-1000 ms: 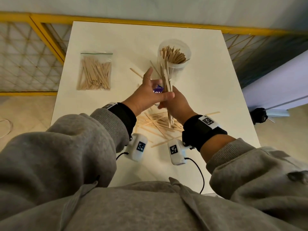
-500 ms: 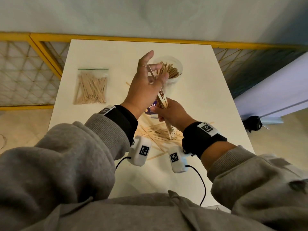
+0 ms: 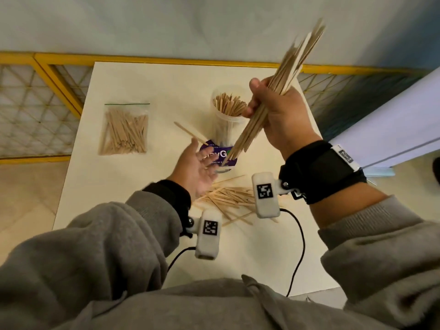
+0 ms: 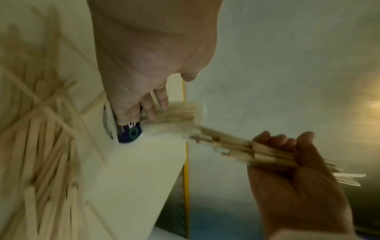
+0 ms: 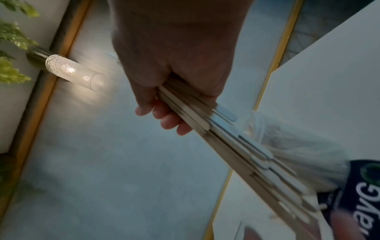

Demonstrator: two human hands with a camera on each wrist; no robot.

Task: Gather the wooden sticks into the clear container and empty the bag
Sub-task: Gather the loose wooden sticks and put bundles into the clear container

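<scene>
My right hand (image 3: 278, 110) grips a bundle of wooden sticks (image 3: 273, 91) raised above the table, tilted, lower ends pointing down beside the clear container (image 3: 226, 129). That container stands upright, holds several sticks and carries a purple label. My left hand (image 3: 197, 167) is open, palm up, just in front of the container and holds nothing. In the left wrist view the left hand's fingers (image 4: 152, 107) reach toward the container (image 4: 127, 129), and the right hand (image 4: 292, 162) clasps the bundle (image 4: 236, 149). The right wrist view shows the bundle (image 5: 236, 138) in the right hand (image 5: 174, 100).
A zip bag (image 3: 123, 129) full of sticks lies at the table's left. A loose pile of sticks (image 3: 231, 198) lies in front of the container, and one single stick (image 3: 190, 133) lies left of it. A yellow railing (image 3: 166, 59) runs behind the white table (image 3: 147, 79).
My right hand has lifted the bundle up and to the right, away from the left hand. My left hand let go of the sticks and dropped, palm open, in front of the container.
</scene>
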